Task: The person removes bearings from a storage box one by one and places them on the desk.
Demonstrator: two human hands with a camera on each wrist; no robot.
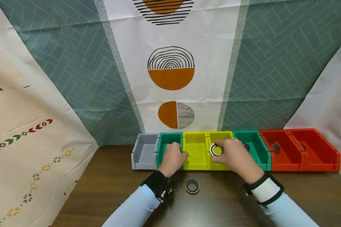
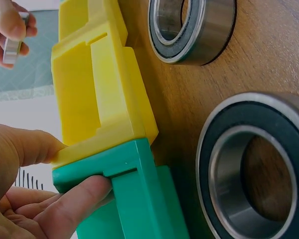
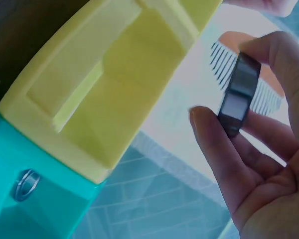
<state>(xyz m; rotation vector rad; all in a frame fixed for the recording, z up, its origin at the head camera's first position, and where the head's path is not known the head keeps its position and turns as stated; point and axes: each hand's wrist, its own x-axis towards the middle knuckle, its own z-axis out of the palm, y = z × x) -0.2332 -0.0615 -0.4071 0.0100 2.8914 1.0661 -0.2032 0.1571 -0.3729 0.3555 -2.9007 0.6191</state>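
Observation:
My right hand [image 1: 235,156] pinches a ball bearing [image 1: 211,150] between thumb and fingers, holding it up over the right-hand yellow bin [image 1: 222,136]. In the right wrist view the held bearing [image 3: 237,94] appears edge-on. My left hand [image 1: 173,158] is at the left-hand green bin [image 1: 162,138]. As the left wrist view shows, its thumb lies on the rim of the neighbouring yellow bin [image 2: 74,94] and its index finger reaches over the green wall, pinching the adjoining walls. Two more bearings lie on the table, one bearing [image 1: 187,186] in plain sight, the other bearing [image 1: 176,183] partly behind the left wrist strap.
Bins stand in a row against the patterned cloth backdrop [image 1: 170,94]. At the left end is a grey bin [image 1: 144,164]. One bearing each shows in the right-hand green bin [image 1: 255,138], a red bin [image 1: 286,157] and the end red bin [image 1: 320,151]. Brown wooden table [image 1: 108,179] extends in front.

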